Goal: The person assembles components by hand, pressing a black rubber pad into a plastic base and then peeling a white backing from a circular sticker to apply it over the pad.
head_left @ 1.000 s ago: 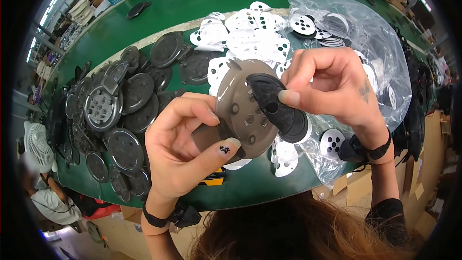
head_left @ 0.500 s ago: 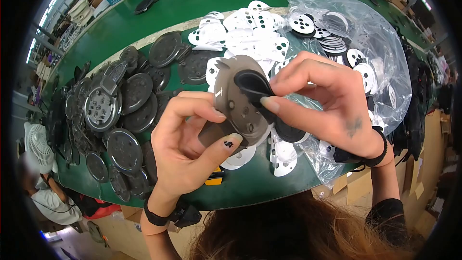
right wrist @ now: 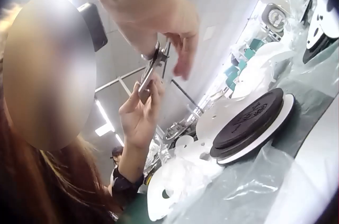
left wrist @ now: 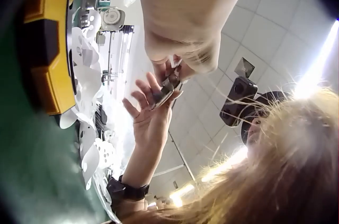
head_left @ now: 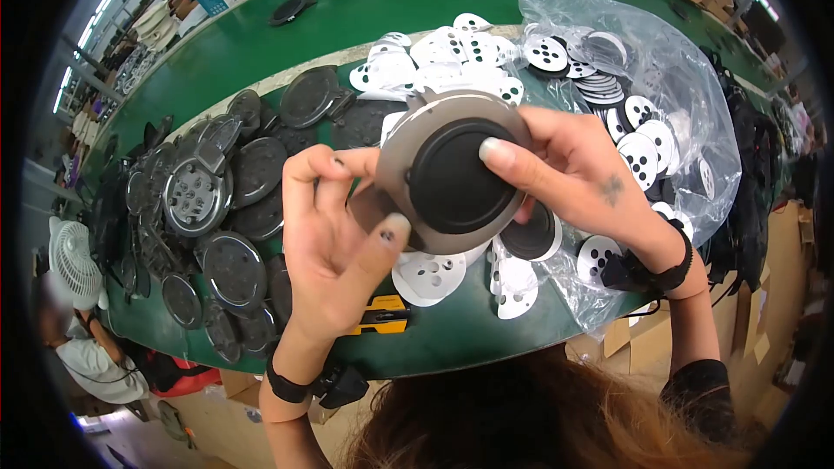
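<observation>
My left hand (head_left: 334,243) holds a smoky translucent round plastic cover (head_left: 396,152) by its lower left side, thumb in front and fingers behind. A black round rubber pad (head_left: 456,187) lies flat over the middle of the cover's face. My right hand (head_left: 582,174) grips the right side, its thumb on the pad and its other fingers mostly hidden behind the cover. Both wrist views show the cover edge-on between the hands. Under the right hand lies another black pad with a white backing (right wrist: 251,123).
Many smoky plastic covers (head_left: 234,269) are heaped at left. White perforated backing sheets (head_left: 430,282) cover the middle of the green table (head_left: 486,343). A clear plastic bag (head_left: 695,78) with backed pads spreads at right. A yellow and black item (head_left: 382,317) lies near the front edge.
The black pad, first bent in the right hand's pinch, now lies flat on the cover. The right thumb has moved onto the pad. The cover has turned to face the head camera more squarely.
</observation>
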Demonstrator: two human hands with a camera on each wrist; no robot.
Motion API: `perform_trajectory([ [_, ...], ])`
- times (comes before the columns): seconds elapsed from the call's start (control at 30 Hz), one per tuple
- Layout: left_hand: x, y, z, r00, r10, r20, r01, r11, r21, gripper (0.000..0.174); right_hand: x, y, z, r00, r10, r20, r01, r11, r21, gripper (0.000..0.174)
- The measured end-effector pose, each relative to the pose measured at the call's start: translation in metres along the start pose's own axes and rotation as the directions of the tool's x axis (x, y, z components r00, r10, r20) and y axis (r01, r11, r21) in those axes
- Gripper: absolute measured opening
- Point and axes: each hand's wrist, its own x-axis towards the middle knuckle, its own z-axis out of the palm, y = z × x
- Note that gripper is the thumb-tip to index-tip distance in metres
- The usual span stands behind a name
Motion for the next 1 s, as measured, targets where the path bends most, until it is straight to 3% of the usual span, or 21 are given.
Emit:
perform_trajectory([
  [0.03,0.0,0.001,0.003,0.994,-0.08,-0.074,0.075,0.995,-0.06,0.052,0.001,-0.001,-0.002,0.981,0.123,0.151,-0.157,0.959,0.236,0.037],
  [0.07,0.001,0.002,0.004,0.976,-0.162,-0.142,0.145,0.981,-0.126,0.053,0.001,-0.003,-0.001,0.981,0.115,0.153,-0.149,0.961,0.232,0.037],
  [0.1,0.002,-0.003,-0.001,0.992,-0.114,-0.045,0.117,0.989,0.09,0.057,0.0,-0.005,0.001,0.977,0.143,0.157,-0.176,0.959,0.221,0.037],
  [0.2,0.002,-0.001,0.004,0.965,-0.241,-0.1,0.253,0.959,0.126,0.053,-0.001,-0.006,0.006,0.977,0.149,0.152,-0.176,0.967,0.182,0.038],
  [0.27,0.002,-0.004,0.0,0.974,-0.209,-0.091,0.218,0.97,0.109,0.048,0.001,-0.011,0.004,0.948,0.238,0.212,-0.274,0.949,0.158,0.04],
  [0.37,0.003,-0.007,-0.008,0.954,-0.281,-0.11,0.286,0.958,0.036,0.044,0.008,-0.006,0.007,0.934,0.218,0.284,-0.283,0.935,0.213,0.041],
  [0.53,0.004,-0.002,-0.014,0.955,-0.268,-0.126,0.271,0.962,0.006,0.046,0.014,-0.002,0.002,0.924,0.154,0.35,-0.275,0.903,0.331,0.041],
  [0.6,0.006,0.004,-0.017,0.958,-0.282,-0.057,0.254,0.921,-0.294,0.045,0.012,-0.004,-0.003,0.89,0.179,0.42,-0.355,0.851,0.388,0.04],
  [0.63,0.006,0.006,-0.018,0.96,-0.274,-0.049,0.253,0.932,-0.26,0.046,0.01,-0.009,-0.005,0.881,0.187,0.435,-0.372,0.842,0.391,0.038],
  [1.0,0.002,0.007,-0.01,0.961,-0.272,-0.052,0.262,0.953,-0.154,0.052,0.002,-0.016,-0.006,0.939,0.19,0.286,-0.273,0.918,0.288,0.033],
])
